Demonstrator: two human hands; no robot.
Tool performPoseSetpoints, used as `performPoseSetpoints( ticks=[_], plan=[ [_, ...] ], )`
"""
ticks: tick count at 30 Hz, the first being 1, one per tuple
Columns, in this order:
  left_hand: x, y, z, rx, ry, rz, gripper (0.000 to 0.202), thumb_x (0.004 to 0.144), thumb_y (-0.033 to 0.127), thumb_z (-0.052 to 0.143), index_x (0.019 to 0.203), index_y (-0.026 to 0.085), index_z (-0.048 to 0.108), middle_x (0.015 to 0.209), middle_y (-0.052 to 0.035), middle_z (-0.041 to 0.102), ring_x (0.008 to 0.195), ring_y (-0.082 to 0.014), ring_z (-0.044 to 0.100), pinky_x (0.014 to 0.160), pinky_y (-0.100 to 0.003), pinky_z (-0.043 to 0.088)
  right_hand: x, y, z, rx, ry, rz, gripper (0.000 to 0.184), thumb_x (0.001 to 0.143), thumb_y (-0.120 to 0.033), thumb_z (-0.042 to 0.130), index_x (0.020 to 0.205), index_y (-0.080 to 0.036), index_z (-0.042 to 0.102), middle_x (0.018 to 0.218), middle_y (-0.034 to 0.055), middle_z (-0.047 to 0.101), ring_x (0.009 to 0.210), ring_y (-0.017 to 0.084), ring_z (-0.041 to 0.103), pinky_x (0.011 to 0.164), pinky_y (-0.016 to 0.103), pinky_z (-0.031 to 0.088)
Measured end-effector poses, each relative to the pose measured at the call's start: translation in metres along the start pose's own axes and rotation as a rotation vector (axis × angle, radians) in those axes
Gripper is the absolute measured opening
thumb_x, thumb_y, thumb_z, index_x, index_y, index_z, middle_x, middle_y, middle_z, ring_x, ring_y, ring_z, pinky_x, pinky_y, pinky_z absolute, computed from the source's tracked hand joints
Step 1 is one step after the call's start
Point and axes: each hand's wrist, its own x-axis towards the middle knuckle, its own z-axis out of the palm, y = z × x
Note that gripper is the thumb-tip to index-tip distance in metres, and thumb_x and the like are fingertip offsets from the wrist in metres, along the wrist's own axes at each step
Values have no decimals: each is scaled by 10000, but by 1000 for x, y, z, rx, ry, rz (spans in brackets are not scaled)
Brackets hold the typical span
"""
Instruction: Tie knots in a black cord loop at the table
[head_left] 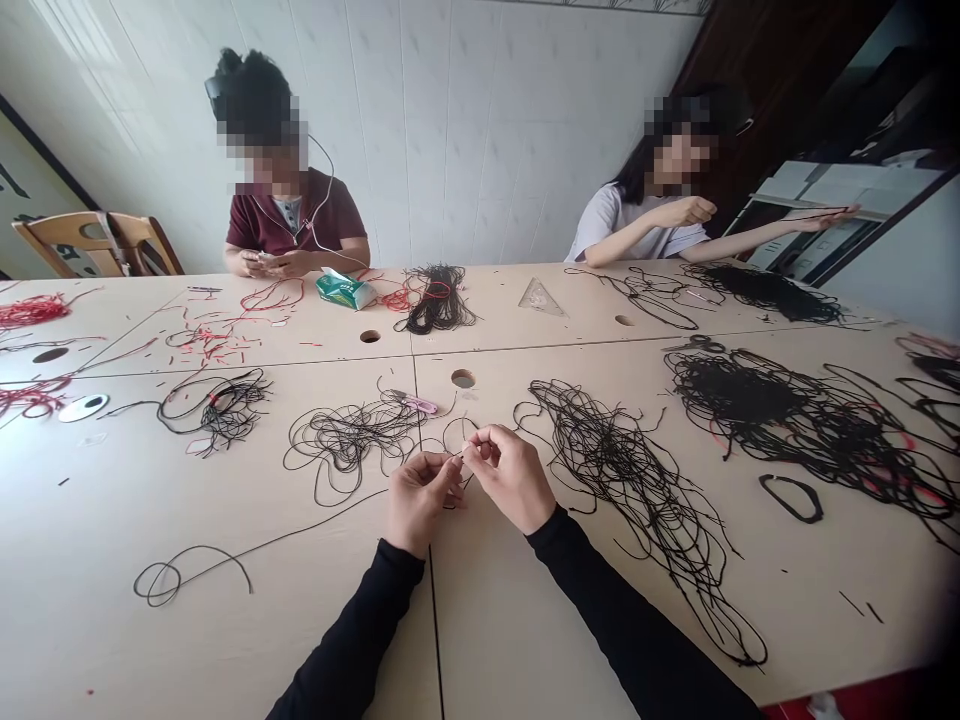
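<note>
My left hand (424, 497) and my right hand (513, 474) meet over the seam in the table, both pinching a thin black cord (300, 534). From my left hand the cord runs left across the tabletop and ends in loose loops. My fingers hide the bit of cord between them. Just beyond my left hand lies a loose tangle of black cords (349, 440). To the right of my right hand spreads a longer bundle of black cords (622, 470). Pink-handled thread snips (414, 402) rest beyond my hands.
Two people sit across the light wooden table (300, 660): one in a maroon shirt (337, 205), one in a white shirt (607, 215) stretching a cord. Red cord scraps (210, 340), a green packet (345, 290), a clear set square (541, 298) and a large black cord heap (795, 420) lie about.
</note>
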Motion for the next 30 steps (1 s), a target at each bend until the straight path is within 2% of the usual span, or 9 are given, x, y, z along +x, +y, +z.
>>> performPoseSetpoints(
  ticks=[5, 9, 13, 17, 19, 22, 25, 30],
  plan=[
    [0, 3, -1, -109, 11, -17, 325, 628, 396, 792, 675, 127, 617, 592, 8, 582, 479, -105, 551, 468, -257, 539, -1, -2, -2, 37, -22, 3, 249, 870, -400, 510, 726, -198, 528, 530, -33, 470, 468, 119, 410, 489, 244, 341],
    [3, 2, -4, -195, 30, -33, 305, 639, 373, 787, 659, 132, 601, 595, 15, 579, 480, -92, 546, 465, -233, 533, 0, 5, 0, 64, -144, 23, 308, 884, -394, 477, 705, -185, 615, 498, -24, 454, 447, 119, 376, 465, 244, 300],
    [4, 3, -6, -259, 36, -52, 309, 623, 359, 796, 663, 132, 590, 590, 21, 571, 475, -86, 531, 455, -230, 533, 2, 13, 3, 149, -234, 58, 294, 881, -364, 472, 964, -179, 685, 487, -42, 422, 425, 117, 335, 446, 239, 281],
    [3, 6, -6, -263, 6, -77, 305, 625, 350, 792, 660, 131, 583, 583, 21, 567, 454, -85, 525, 437, -231, 519, 3, 13, 3, 271, -271, 49, 410, 909, -358, 455, 1269, -193, 558, 505, -64, 380, 442, 114, 337, 455, 226, 315],
    [2, 6, -6, -246, -30, -77, 295, 637, 350, 784, 659, 129, 591, 575, 18, 562, 451, -90, 526, 426, -229, 504, 4, 11, 1, 318, -306, 28, 388, 905, -369, 478, 1231, -186, 582, 542, -50, 446, 469, 112, 382, 481, 227, 350],
    [3, 5, -7, -235, -54, -64, 285, 650, 358, 779, 683, 124, 619, 578, 14, 560, 477, -92, 529, 446, -228, 508, 7, 9, 0, 358, -319, 18, 287, 872, -393, 542, 972, -160, 678, 702, 8, 604, 596, 123, 501, 582, 245, 418],
    [3, 2, -7, -240, -43, -42, 275, 654, 356, 783, 727, 127, 648, 641, 0, 585, 570, -103, 562, 501, -220, 523, 9, 9, -2, 433, -312, 47, 281, 852, -406, 576, 868, -146, 682, 833, 34, 650, 739, 140, 557, 686, 257, 443],
    [4, 0, -8, -241, -47, -15, 239, 663, 332, 782, 736, 131, 676, 779, -33, 635, 740, -138, 611, 599, -225, 539, 11, 15, -1, 575, -335, 175, 324, 817, -457, 609, 866, -140, 658, 721, -4, 580, 572, 91, 450, 528, 219, 377]
  ],
)
